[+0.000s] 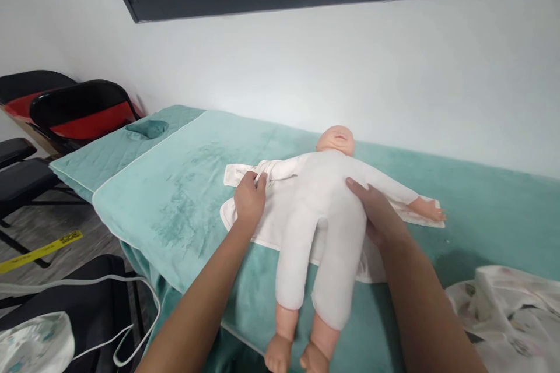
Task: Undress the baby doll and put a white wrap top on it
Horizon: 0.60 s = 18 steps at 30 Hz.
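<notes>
A baby doll (327, 186) with a white cloth body lies face up on the bed, its head toward the wall and its bare feet toward me. Beneath it a white baby garment (276, 222) is spread out. The doll's arm on the left is inside a garment sleeve (284, 169), with the doll's hand hidden. My left hand (251, 198) pinches the cloth of this sleeve. At the doll's right-hand side in the view, my right hand (380, 213) grips the torso, thumb on top and fingers mostly hidden. The other doll arm (389, 179) stretches over the second sleeve.
A green plush cover (175, 175) lies over the bed, which has a face hole (147, 129) at its left end. Patterned cloth (507, 309) is bunched at the lower right. Folding chairs (83, 108), a white cable (149, 285) and another cloth (37, 341) are on the left.
</notes>
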### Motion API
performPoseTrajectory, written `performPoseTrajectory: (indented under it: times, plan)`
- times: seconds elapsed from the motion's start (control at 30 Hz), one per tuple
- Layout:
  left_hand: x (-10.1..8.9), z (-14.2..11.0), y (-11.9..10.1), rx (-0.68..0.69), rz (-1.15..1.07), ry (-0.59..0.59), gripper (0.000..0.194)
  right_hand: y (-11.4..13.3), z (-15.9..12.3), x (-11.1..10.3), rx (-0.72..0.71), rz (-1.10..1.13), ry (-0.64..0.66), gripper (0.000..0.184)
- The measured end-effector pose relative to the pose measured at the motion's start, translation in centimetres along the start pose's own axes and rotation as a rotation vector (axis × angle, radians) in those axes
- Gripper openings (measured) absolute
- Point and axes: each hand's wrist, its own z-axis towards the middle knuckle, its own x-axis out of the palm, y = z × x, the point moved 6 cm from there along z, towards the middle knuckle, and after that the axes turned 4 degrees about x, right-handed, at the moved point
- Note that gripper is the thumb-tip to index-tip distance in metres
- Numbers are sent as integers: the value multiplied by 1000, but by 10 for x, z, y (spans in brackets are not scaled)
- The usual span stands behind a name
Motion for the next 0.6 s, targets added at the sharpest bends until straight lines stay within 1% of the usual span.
performPoseTrajectory:
  times: [0.07,0.13,0.2,0.27,0.37,0.43,0.53,0.6]
  plan:
    - [-1,0,-3,21,-50,4,26,-1,-5,7,24,1,20,52]
    - [-2,2,-8,46,-86,4,22,-1,-10,13,39,-36,12,49]
    - [-2,6,-17,85,-115,7,19,-3,-14,20,64,-58,4,48]
    - [-2,13,-28,123,-146,27,17,-7,-16,30,90,-41,24,51]
    - [-1,23,-48,158,-165,90,13,-16,-17,43,117,6,53,55]
    - [-4,26,-63,195,-146,164,11,-20,-16,49,116,42,63,55]
    - [-18,16,-89,267,-129,303,11,-21,-16,52,112,105,96,55]
    - [-37,1,-106,292,-170,350,11,-21,-16,51,111,117,99,55]
